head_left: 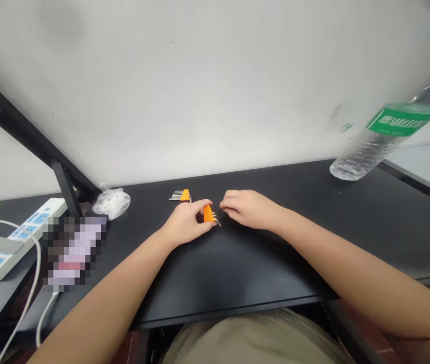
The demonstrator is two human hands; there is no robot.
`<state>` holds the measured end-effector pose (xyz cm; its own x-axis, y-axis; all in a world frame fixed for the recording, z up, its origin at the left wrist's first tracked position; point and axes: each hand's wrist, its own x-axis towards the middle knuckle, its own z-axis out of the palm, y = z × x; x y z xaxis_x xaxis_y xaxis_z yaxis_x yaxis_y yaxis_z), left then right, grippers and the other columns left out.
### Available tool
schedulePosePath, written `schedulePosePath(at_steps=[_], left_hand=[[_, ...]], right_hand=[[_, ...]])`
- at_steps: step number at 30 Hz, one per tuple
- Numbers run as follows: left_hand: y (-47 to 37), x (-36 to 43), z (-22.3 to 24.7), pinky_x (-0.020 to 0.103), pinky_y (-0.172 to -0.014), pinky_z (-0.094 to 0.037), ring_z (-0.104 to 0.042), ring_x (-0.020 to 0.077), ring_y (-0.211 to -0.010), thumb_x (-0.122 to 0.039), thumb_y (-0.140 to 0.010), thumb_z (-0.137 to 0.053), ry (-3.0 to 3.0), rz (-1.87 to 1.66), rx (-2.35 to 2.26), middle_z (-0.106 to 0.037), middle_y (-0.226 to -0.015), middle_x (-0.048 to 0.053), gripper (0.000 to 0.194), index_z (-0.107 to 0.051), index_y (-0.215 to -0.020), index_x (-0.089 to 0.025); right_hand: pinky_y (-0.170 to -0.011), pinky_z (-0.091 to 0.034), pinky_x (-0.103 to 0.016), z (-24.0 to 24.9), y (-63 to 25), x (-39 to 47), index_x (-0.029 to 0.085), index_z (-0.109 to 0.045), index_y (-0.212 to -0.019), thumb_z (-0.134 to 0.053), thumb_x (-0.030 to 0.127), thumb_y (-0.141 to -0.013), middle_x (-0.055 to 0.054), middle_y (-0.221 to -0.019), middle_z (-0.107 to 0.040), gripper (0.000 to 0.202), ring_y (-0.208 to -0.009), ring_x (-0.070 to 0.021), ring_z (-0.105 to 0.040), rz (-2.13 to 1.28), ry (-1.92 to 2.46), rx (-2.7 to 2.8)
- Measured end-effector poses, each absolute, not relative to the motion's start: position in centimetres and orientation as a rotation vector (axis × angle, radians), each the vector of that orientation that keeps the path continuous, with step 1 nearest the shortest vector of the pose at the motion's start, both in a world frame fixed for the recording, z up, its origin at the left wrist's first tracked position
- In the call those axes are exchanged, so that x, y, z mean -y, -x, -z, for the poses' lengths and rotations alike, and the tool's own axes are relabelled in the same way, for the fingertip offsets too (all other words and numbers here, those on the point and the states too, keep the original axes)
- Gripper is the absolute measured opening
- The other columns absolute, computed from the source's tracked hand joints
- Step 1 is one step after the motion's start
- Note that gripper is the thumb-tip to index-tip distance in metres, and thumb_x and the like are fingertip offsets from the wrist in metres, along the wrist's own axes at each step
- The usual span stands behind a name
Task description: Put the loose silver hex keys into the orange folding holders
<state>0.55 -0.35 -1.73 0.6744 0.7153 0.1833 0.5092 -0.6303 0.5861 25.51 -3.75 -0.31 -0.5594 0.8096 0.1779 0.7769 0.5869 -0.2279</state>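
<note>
Left hand (186, 222) pinching orange holder (209, 214) of hex keys (216, 218), right hand (245, 208) nearby (grip unclear)

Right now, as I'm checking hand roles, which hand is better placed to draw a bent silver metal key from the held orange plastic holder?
Probably the right hand: nothing shows in it, and it is close to the bent silver keys. The left hand grips the orange plastic holder.
</note>
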Motion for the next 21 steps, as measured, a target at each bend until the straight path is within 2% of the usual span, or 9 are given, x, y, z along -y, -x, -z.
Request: schedulePosePath(at_steps=[5, 9, 13, 16, 21], left_hand=[[-0.6, 0.4, 1.7, 0.03, -0.077, -0.051, -0.067, 0.0165, -0.076, -0.04, -0.084, -0.073, -2.391, -0.524, -0.979, -0.073, -0.087, -0.002, 0.047, -0.065, -0.128, -0.025], [-0.6, 0.5, 1.7, 0.03, -0.076, -0.052, -0.067, 0.0166, -0.076, -0.04, -0.083, -0.073, -2.386, -0.521, -0.985, -0.073, -0.085, -0.002, 0.047, -0.065, -0.127, -0.025], [-0.6, 0.4, 1.8, 0.03, -0.076, -0.052, -0.067, 0.0167, -0.076, -0.04, -0.083, -0.073, -2.403, -0.536, -0.985, -0.073, -0.087, -0.002, 0.047, -0.065, -0.127, -0.025], [-0.5, 0.3, 1.8, 0.03, -0.075, -0.051, -0.067, 0.017, -0.076, -0.04, -0.083, -0.073, -2.411, -0.532, -0.978, -0.073, -0.087, -0.001, 0.047, -0.065, -0.127, -0.025], [-0.4, 0.2, 1.9, 0.03, -0.075, -0.051, -0.066, 0.017, -0.075, -0.039, -0.083, -0.074, -2.397, -0.525, -0.986, -0.072, -0.085, -0.001, 0.047, -0.065, -0.127, -0.024]], right_hand=[[-0.073, -0.044, -0.028, 0.8, -27.7, 2.5, 0.022, -0.075, -0.107, -0.057, 0.02, -0.095, -0.008, -0.102, -0.065, 0.022, -0.085, -0.0187, -0.063, -0.088, 1.538, 2.591], [-0.068, -0.041, -0.028, 1.0, -27.8, 2.2, 0.02, -0.072, -0.093, -0.054, 0.019, -0.095, -0.008, -0.099, -0.064, 0.018, -0.078, -0.0175, -0.061, -0.08, 1.613, 2.644], [-0.06, -0.036, -0.029, 0.4, -27.2, 2.8, 0.019, -0.064, -0.082, -0.059, 0.016, -0.087, -0.007, -0.092, -0.064, 0.008, -0.07, -0.0167, -0.057, -0.131, 1.672, 2.669], [-0.061, -0.037, -0.028, -0.1, -26.8, 3.2, 0.019, -0.061, -0.082, -0.06, 0.015, -0.084, -0.005, -0.087, -0.065, 0.005, -0.07, -0.0166, -0.056, -0.262, 1.561, 2.603], [-0.068, -0.042, -0.027, -0.2, -26.5, 3.4, 0.02, -0.064, -0.09, -0.057, 0.016, -0.091, -0.003, -0.089, -0.065, 0.008, -0.075, -0.015, -0.057, -0.407, 1.231, 2.433]])
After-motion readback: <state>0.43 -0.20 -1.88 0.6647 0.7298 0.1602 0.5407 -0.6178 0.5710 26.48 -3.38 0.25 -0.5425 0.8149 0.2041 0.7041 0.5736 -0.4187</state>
